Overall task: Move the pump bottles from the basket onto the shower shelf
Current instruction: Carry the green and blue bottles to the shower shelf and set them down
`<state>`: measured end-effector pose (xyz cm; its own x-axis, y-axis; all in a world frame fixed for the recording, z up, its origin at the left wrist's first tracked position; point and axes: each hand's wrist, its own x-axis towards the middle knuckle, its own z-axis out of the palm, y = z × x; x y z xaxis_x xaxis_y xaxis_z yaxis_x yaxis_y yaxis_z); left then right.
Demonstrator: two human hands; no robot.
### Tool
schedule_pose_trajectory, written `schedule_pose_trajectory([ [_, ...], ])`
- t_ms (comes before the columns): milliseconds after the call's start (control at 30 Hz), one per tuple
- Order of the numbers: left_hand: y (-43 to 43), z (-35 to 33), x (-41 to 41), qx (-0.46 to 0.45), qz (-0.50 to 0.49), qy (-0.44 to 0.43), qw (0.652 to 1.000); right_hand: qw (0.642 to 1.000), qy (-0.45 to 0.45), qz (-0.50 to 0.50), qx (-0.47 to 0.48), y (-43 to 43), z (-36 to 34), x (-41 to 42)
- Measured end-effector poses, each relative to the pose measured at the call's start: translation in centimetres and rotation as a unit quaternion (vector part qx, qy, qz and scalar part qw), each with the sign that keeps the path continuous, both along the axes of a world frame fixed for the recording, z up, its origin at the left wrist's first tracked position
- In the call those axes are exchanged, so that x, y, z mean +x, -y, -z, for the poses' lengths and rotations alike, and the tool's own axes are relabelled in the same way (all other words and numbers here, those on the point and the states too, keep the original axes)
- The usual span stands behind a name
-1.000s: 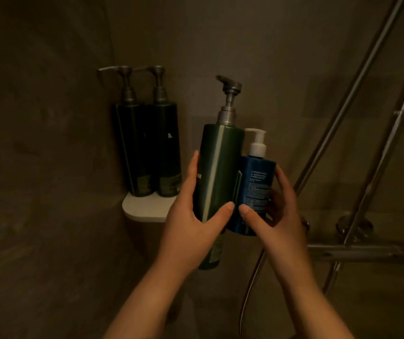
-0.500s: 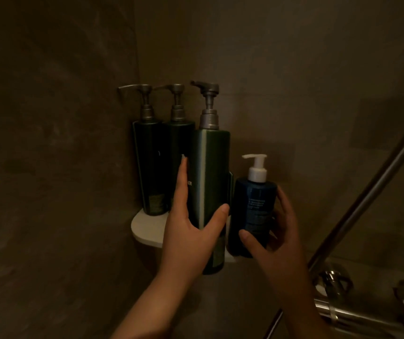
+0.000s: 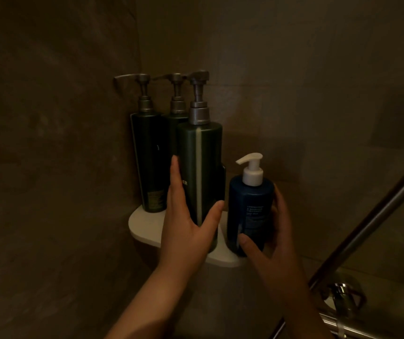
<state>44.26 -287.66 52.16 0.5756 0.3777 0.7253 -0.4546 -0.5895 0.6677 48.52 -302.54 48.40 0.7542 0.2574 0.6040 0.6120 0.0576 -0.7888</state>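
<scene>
I see the tall green pump bottle (image 3: pixel 199 172) upright on the white shower shelf (image 3: pixel 144 225), my left hand (image 3: pixel 186 231) wrapped around its lower body. Just beside it to the right stands the small blue pump bottle (image 3: pixel 249 211) near the shelf's front edge, my right hand (image 3: pixel 273 243) cupped around it. Two dark pump bottles (image 3: pixel 147 162) stand in the corner behind. A metal shower rail (image 3: pixel 377 221) slants at right.

1. The left hand (image 3: pixel 186 231) covers the lower front of the tall green bottle (image 3: pixel 199 172), so its label reads only in part.
2. The second dark bottle (image 3: pixel 175 133) stands mostly behind it.
3. The blue bottle (image 3: pixel 249 211) label print is too small to read.
4. The shower rail (image 3: pixel 372 221) is cut off at the right edge.
</scene>
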Motion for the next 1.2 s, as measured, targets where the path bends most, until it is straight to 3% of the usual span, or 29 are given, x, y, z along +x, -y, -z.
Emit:
schedule_pose_trajectory([
  [333,0.2,0.6,0.4,0.032,-0.020,-0.007,0.999,0.999,0.000,-0.033,-0.022,0.5,0.3,0.5],
  [467,0.6,1.8,-1.1,0.076,-0.040,-0.041,0.995,0.995,0.057,0.073,-0.032,0.6,0.9,-0.5],
  [633,0.6,4.0,-3.1,0.200,-0.147,-0.031,0.968,0.957,0.195,0.201,-0.073,0.4,2.0,-1.6],
  [933,0.7,3.8,-2.6,0.217,-0.188,-0.033,0.957,0.956,0.180,0.230,-0.039,-0.3,2.1,-1.7],
  [1200,1.6,3.2,-1.4,0.214,-0.161,-0.069,0.961,0.959,0.166,0.225,-0.044,-0.4,1.9,-0.6],
])
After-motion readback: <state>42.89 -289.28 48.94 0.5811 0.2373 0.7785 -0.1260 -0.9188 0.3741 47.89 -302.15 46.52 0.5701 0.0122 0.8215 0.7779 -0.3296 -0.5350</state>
